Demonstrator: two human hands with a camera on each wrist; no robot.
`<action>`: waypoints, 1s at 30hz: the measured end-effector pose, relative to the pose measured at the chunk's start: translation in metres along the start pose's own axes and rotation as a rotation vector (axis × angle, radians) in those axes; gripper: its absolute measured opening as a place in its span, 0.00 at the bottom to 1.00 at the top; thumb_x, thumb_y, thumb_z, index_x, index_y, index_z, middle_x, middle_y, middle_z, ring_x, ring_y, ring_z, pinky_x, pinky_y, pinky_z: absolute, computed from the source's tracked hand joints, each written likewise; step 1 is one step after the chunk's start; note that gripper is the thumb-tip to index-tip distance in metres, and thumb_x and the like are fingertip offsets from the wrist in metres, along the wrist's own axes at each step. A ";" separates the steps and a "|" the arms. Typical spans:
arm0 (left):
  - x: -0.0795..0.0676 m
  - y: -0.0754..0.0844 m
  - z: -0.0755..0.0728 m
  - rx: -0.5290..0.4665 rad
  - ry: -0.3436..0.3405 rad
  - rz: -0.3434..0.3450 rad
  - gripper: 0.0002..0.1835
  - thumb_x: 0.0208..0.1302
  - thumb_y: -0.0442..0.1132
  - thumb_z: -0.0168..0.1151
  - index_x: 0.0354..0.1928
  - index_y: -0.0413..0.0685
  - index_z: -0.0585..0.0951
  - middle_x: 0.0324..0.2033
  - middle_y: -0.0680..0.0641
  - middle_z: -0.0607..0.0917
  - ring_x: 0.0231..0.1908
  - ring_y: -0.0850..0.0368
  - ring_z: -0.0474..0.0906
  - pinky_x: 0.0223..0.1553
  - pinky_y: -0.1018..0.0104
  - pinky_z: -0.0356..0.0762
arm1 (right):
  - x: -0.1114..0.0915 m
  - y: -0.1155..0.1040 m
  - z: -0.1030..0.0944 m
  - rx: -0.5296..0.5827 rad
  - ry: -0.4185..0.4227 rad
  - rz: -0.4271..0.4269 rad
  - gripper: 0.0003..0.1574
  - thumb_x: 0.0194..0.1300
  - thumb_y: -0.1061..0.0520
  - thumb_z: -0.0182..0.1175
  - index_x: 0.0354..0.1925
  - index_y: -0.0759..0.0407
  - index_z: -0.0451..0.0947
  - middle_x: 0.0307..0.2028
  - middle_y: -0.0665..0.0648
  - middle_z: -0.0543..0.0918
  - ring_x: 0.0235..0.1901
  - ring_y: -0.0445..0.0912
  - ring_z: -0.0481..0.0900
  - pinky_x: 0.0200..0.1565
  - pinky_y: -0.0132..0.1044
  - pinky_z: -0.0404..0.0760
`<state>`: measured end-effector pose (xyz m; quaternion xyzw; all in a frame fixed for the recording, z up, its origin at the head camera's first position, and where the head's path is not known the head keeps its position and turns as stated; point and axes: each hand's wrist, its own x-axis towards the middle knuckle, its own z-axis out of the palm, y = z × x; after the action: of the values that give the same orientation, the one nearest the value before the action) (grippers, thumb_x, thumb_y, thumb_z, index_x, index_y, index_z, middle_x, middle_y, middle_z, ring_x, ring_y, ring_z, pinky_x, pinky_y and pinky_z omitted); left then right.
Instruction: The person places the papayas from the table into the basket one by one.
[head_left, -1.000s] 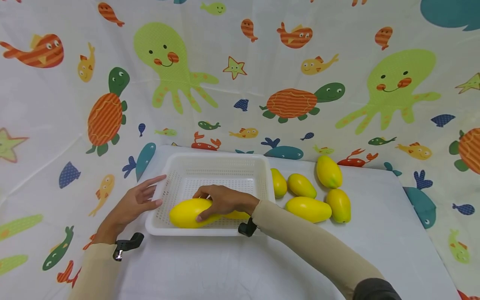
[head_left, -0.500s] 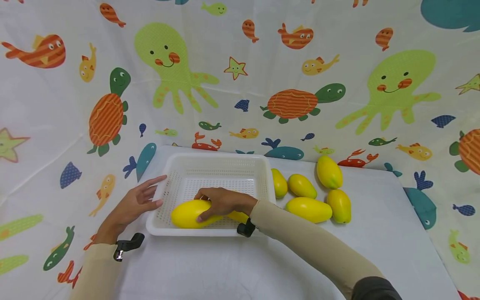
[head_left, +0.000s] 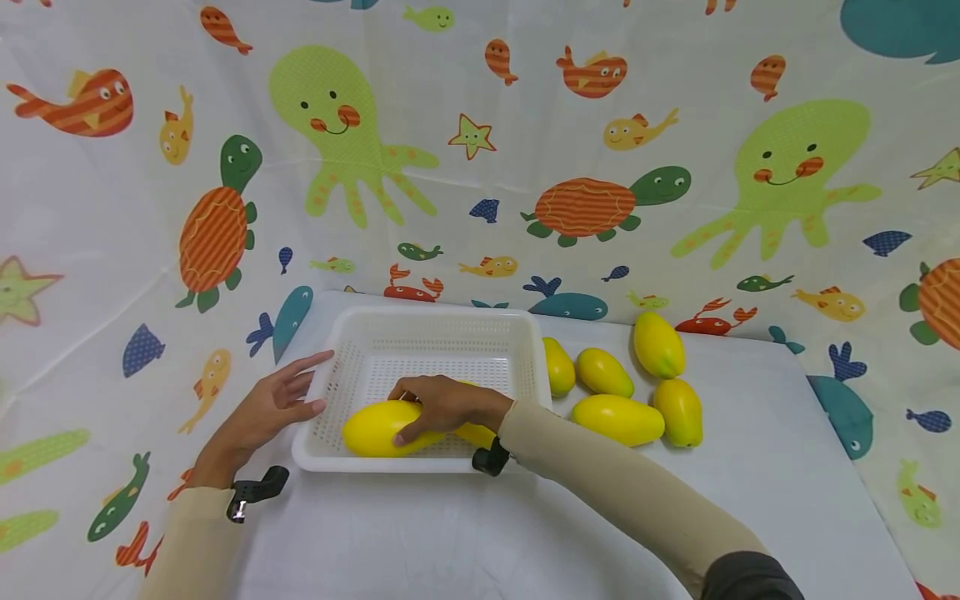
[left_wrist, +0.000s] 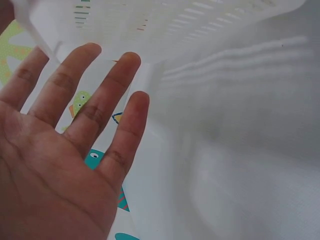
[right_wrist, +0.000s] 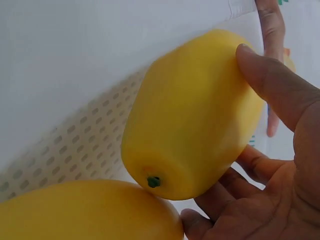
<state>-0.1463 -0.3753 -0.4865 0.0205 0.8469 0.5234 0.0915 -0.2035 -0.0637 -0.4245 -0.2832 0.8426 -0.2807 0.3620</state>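
In the head view a white perforated plastic basket (head_left: 435, 317) stands on the table. My right hand (head_left: 450, 406) reaches into it and grips a large yellow papaya (head_left: 378, 429) at its front left, thumb on the near side. In the right wrist view the papaya (right_wrist: 190, 120) shows a small green stem spot, and my fingers curl under it. A second papaya (right_wrist: 85, 212) lies beside it in the basket, mostly hidden by my right hand in the head view. My left hand (head_left: 266, 412) has its fingers extended at the basket's left wall, holding nothing.
Several yellow papayas, such as a long one (head_left: 617, 419) and an upright one (head_left: 657, 346), lie on the white table (head_left: 765, 467) right of the basket. A curtain (head_left: 480, 158) printed with sea animals hangs behind and on the left.
The gripped papaya and my right hand have shifted very slightly to the right within the basket. My left hand stays at the basket's left side.
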 end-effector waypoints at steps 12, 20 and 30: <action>0.001 0.001 0.001 -0.003 0.001 0.010 0.45 0.69 0.47 0.72 0.84 0.68 0.60 0.81 0.39 0.66 0.76 0.27 0.67 0.57 0.38 0.86 | 0.003 0.000 0.006 -0.029 0.032 0.014 0.33 0.66 0.49 0.76 0.65 0.46 0.76 0.64 0.52 0.84 0.59 0.45 0.80 0.69 0.42 0.79; 0.000 0.000 0.001 0.001 0.003 -0.001 0.46 0.68 0.49 0.72 0.84 0.68 0.60 0.81 0.39 0.66 0.76 0.26 0.66 0.57 0.34 0.84 | 0.001 -0.001 0.008 -0.039 0.036 0.021 0.34 0.67 0.56 0.74 0.68 0.47 0.76 0.67 0.53 0.82 0.66 0.48 0.78 0.73 0.44 0.77; 0.000 0.000 0.001 0.016 0.003 0.012 0.46 0.68 0.49 0.72 0.84 0.67 0.60 0.81 0.39 0.65 0.76 0.26 0.65 0.58 0.33 0.83 | -0.004 -0.004 0.008 -0.061 0.033 0.014 0.40 0.68 0.55 0.74 0.74 0.43 0.73 0.73 0.49 0.77 0.70 0.46 0.75 0.77 0.45 0.72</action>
<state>-0.1461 -0.3746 -0.4869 0.0254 0.8511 0.5171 0.0870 -0.1938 -0.0658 -0.4248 -0.2835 0.8585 -0.2569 0.3414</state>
